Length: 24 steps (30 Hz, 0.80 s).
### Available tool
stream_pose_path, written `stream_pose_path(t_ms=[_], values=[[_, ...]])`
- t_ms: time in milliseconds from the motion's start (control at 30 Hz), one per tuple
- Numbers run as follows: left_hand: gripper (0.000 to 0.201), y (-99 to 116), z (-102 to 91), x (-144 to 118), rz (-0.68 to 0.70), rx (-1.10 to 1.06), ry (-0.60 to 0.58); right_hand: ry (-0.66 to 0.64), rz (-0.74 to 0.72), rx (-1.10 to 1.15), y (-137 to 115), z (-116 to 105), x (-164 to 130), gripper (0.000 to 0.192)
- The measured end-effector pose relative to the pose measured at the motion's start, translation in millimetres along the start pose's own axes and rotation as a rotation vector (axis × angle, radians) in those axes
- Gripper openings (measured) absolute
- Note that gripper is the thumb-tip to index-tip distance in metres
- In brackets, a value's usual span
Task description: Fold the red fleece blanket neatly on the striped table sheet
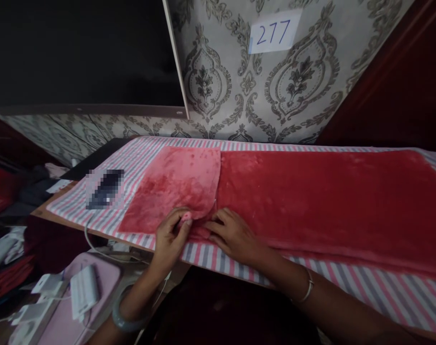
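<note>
A red plush blanket [326,196] lies folded in a long strip on a striped cloth [131,163]. Its left end is turned over to the right, showing a paler pink-red flap [182,177]. At the near corner of this flap, my left hand [173,230] pinches the blanket edge between thumb and fingers. Just right of it, my right hand [230,235] has its fingers bent at the blanket's near edge beside the flap. Whether the right fingertips grip the fabric or only press on it is hard to see.
A phone [106,189], blurred out, lies on the cloth at the left. A white cable [96,247] hangs over the table edge. Below left, a pink stool [106,273] carries a power strip [41,311] and a white power bank [84,292]. A large black screen [85,52] stands behind.
</note>
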<state>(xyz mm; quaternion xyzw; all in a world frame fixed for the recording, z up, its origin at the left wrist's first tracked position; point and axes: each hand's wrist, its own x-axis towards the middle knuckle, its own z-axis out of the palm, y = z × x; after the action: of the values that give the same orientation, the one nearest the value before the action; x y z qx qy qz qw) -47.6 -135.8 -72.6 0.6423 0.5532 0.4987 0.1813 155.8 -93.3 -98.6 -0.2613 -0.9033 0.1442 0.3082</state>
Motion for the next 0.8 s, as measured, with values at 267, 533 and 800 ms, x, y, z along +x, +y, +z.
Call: stream_pose_path(t_ms=[267,533,800], values=[[0.020,-5.8,12.0,-13.1,0.253,0.240,-0.119,0.087,-0.058,-0.130,-5.3,11.0,5.1,0.023],[0.031,14.3,-36.1,10.5,0.177,0.123,-0.354,0.181,-0.008,0.081,-5.7,-9.5,6.8,0.022],[0.060,-1.5,-11.9,144.9,0.143,0.437,-0.484,-0.059,-0.027,-0.013,-3.6,-5.3,7.8,0.042]])
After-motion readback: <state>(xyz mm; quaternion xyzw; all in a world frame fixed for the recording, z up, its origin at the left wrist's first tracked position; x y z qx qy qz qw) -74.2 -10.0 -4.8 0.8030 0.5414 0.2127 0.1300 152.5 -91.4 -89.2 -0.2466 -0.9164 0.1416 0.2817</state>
